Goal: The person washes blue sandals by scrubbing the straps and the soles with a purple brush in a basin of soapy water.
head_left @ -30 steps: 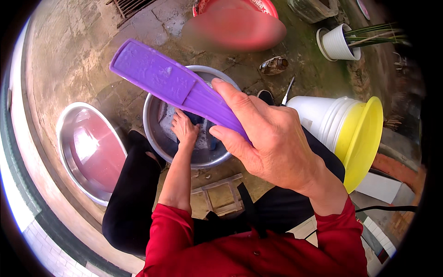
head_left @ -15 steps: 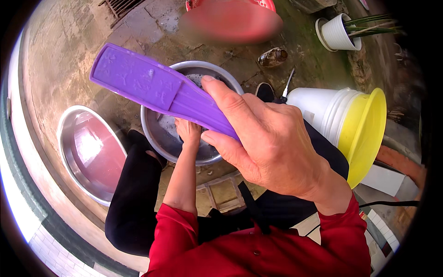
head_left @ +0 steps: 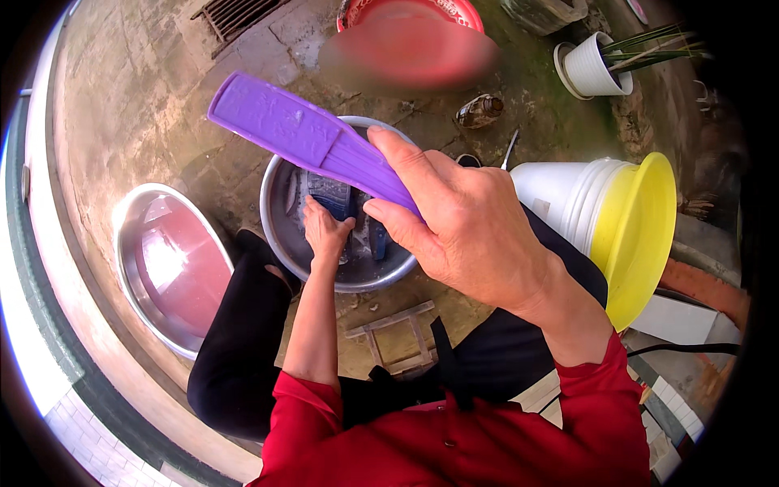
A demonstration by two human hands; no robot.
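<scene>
My right hand (head_left: 479, 235) is closed round the narrow end of a purple plastic paddle-shaped tool (head_left: 280, 122). Its broad, wet, flat end points to the far left, above the round metal basin (head_left: 280, 252). Down in that basin, my left hand (head_left: 329, 231) has its fingers and thumb on either side of a blue-and-grey ridged thing (head_left: 330, 193), perhaps a slipper. Another dark blue piece (head_left: 378, 239) lies to its right in the wet basin. The tool and my right hand hide part of the basin.
An oval metal tub (head_left: 174, 276) of pinkish water stands left. Beyond the basin are a red bowl (head_left: 410, 53), a brown bottle (head_left: 479, 111) and a potted plant (head_left: 599, 66). White buckets (head_left: 560, 195) with a yellow basin (head_left: 637, 239) lie right, near a thin white-handled tool (head_left: 510, 150).
The purple tool and my right hand sit a little to the right of before. My left hand has shifted left within the basin, and the blue-and-grey thing has come into sight.
</scene>
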